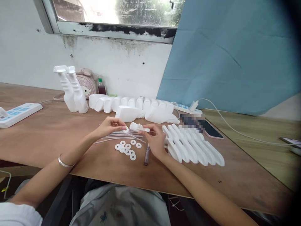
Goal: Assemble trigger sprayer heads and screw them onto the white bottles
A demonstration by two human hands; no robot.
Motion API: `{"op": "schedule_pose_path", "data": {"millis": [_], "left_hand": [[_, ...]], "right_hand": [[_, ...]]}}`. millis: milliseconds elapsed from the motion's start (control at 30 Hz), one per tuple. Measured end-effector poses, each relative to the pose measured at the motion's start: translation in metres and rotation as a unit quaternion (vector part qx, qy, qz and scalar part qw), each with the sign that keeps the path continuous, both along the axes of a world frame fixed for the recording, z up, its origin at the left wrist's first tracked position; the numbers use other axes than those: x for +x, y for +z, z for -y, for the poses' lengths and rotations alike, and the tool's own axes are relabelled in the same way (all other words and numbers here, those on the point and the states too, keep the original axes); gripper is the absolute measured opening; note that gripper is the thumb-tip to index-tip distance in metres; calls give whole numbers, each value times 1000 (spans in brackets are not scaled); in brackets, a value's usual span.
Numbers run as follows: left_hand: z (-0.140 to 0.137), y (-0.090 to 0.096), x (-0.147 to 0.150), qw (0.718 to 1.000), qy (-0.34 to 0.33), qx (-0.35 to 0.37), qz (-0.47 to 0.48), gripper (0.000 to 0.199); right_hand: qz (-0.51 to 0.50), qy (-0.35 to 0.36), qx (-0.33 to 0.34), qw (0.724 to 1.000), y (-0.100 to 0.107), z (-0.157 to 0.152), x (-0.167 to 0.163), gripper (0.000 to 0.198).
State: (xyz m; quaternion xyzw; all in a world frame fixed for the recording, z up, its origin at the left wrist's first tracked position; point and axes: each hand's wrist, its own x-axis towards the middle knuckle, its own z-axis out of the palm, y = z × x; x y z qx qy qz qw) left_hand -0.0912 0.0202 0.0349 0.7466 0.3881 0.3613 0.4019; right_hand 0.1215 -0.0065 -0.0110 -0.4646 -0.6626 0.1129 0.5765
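Between thumb and fingers, my left hand (111,126) pinches a small white ring washer (125,129). My right hand (155,138) grips a white plastic sprayer part (135,126), its wide end facing left toward the washer; a small gap separates the two. Below my hands lies a loose pile of white washers (127,152) on the brown table. Thin white tubes (115,137) run under and beside my left hand. A screwdriver (147,155) with a dark reddish handle lies just left of my right wrist.
White curved plastic pieces (195,146) lie in rows at right, near a phone (213,129). White bottles (131,103) lie along the back; two assembled spray bottles (71,89) stand back left, before a pink bag (87,81). Power strips (21,113) sit left and back right.
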Motion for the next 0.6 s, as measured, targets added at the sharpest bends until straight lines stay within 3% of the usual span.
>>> {"op": "schedule_pose_path", "data": {"millis": [100,333,500,600], "left_hand": [[3,0,4,997,45,-25,61,26],[3,-8,8,997,58,5,50,27],[0,-16,11,994,68,50,74,31],[1,-19,11,991,18,68,117,30]], "right_hand": [[-44,21,-70,996,-2,0,-2,25],[-56,82,-161,982,5,10,-7,24],[-67,104,-166,978,11,13,-10,21],[-119,134,-154,972,8,9,-12,25]]}}
